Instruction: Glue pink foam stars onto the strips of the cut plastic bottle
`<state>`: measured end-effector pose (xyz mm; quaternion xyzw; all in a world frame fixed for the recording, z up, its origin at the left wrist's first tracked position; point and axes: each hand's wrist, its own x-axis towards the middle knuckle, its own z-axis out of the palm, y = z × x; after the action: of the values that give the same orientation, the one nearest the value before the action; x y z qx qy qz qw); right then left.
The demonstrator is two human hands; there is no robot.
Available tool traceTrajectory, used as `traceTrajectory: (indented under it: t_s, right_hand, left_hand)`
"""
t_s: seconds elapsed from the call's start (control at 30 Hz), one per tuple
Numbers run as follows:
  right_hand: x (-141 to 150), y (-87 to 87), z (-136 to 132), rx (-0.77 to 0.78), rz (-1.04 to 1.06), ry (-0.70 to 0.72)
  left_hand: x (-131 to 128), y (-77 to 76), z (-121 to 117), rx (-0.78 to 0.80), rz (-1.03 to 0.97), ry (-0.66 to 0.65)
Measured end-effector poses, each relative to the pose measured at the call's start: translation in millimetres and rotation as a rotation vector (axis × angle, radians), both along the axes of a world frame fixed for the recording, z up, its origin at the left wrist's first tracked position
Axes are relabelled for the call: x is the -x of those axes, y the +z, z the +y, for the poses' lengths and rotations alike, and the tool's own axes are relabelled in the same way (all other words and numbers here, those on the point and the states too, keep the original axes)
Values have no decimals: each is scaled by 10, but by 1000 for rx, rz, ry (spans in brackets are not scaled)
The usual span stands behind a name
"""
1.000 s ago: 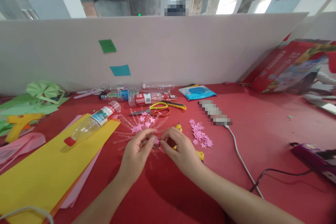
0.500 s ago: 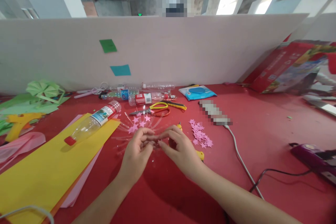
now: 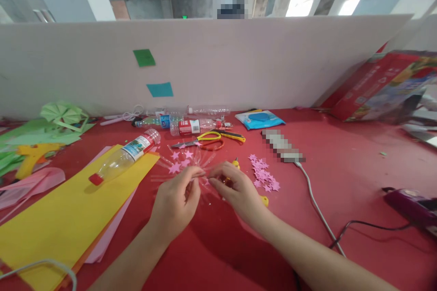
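Over the red table, my left hand [image 3: 175,202] is closed, thumb and fingers pinched together. Its fingertips nearly meet those of my right hand [image 3: 239,191], which also pinches; whatever lies between either set of fingers is too small to make out. Clear plastic strips [image 3: 205,158] fan out around and below the fingertips, several pink stars [image 3: 186,163] lying among them. A yellow tool [image 3: 264,200] sits partly hidden beneath my right hand. Right of that hand is a pile of pink stars [image 3: 262,175]. Scissors with yellow and red handles [image 3: 210,136] lie just beyond the strips.
Left are yellow paper sheets [image 3: 85,204] with a plastic bottle [image 3: 112,163] on them, and a yellow glue gun [image 3: 32,157]. Bottles [image 3: 189,127], a cutter knife [image 3: 232,136] and a blue packet [image 3: 261,120] lie behind. A white cable [image 3: 314,204] crosses the right side.
My left fingers have drawn into a tighter pinch, and the right fingertips have come close to them. The whole view has shifted slightly.
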<state>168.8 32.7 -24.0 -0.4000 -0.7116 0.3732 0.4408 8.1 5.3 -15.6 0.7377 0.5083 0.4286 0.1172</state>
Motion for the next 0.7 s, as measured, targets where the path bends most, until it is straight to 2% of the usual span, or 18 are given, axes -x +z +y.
traceTrajectory:
  t_s: [0.07, 0.13, 0.23, 0.3, 0.4, 0.47, 0.63, 0.7]
  right_hand:
    - [2, 7, 16, -74, -34, -2]
    - [3, 14, 24, -128, -72, -16]
    - [-18, 18, 27, -192, -112, -49]
    - [-49, 23, 27, -303, -126, -88]
    - [-95, 38, 25, -567, -176, -144]
    - [-103, 44, 18, -696, -225, -128]
    - [-49, 13, -13, -735, -293, -19]
    - [-39, 2, -11, -728, -304, 2]
  left_hand:
    - [32, 28, -18, -187, 124, 5]
    - [74, 80, -25, -329, 151, 20]
    - [157, 171, 10, -462, 98, 127]
    - [212, 212, 63, -505, 51, 203]
    - [268, 216, 152, -441, -19, 247]
    - [285, 185, 198, -348, -83, 252]
    - [294, 88, 250, -64, -297, 229]
    - [299, 76, 248, -14, -351, 219]
